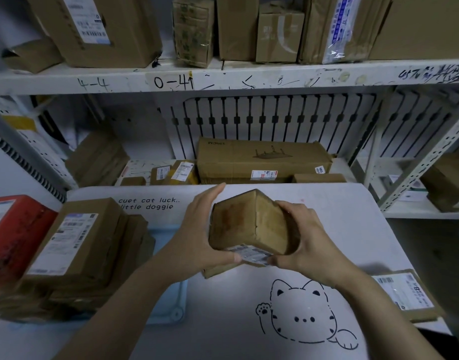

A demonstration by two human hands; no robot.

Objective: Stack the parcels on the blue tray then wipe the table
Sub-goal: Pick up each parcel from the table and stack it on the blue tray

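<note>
I hold a small brown cardboard parcel above the middle of the white table, tilted, its label facing down toward me. My left hand grips its left side and my right hand grips its right side. Beneath it lies a flat brown parcel, mostly hidden. The blue tray sits at the left, carrying a stack of brown parcels with a labelled one on top. A red parcel is at the far left. Another flat labelled parcel lies near the table's right edge.
White metal shelves stand behind the table, loaded with many cardboard boxes above and at table level. A second shelf unit is at the right. The table top bears a cat drawing near me.
</note>
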